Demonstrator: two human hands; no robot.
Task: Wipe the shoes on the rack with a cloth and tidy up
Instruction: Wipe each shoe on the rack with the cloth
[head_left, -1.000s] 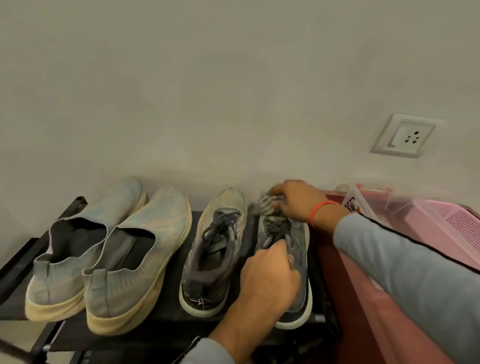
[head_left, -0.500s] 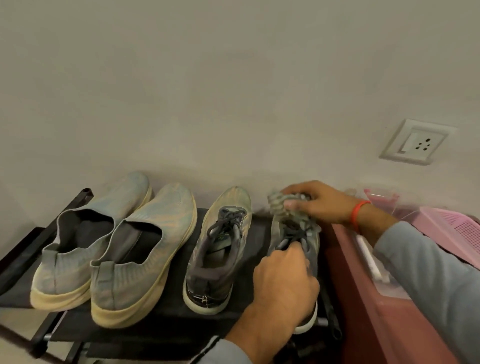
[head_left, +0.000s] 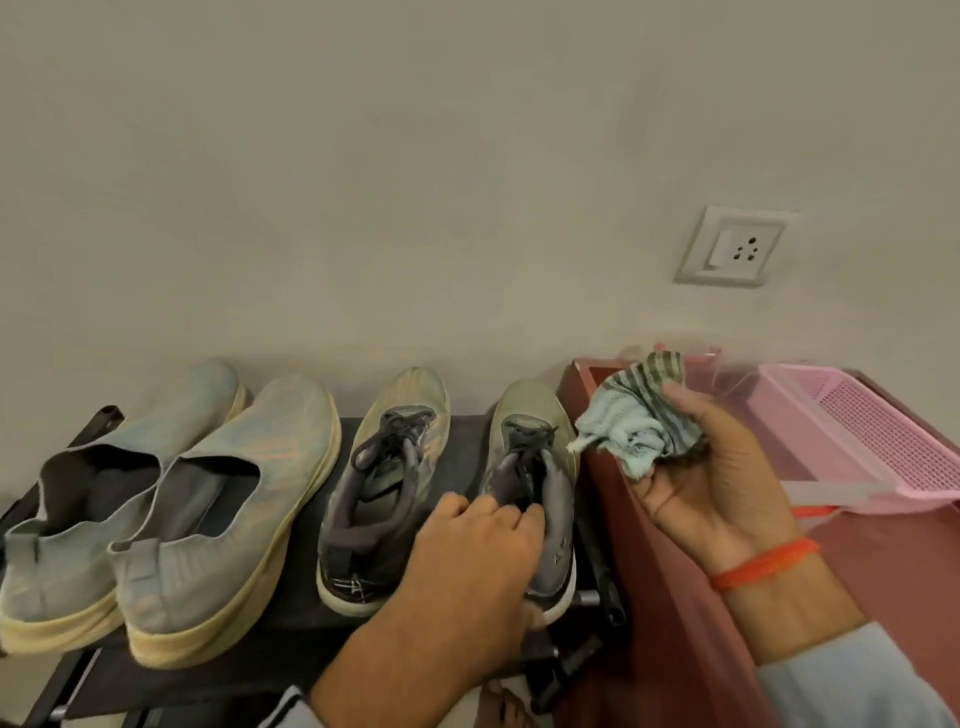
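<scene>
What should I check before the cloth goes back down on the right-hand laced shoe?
1. Cloth held in the right hand: ok, bunched in the fingers.
2. Cloth clear of the shoe: ok, lifted off to the right, over the red cabinet.
3. Right laced shoe steadied: ok, left hand grips its collar.
4. Shoe seated on the rack: ok, sole down, toe to the wall.
5. Toe clean: cannot tell.
6. Other three shoes wiped: cannot tell.
</scene>
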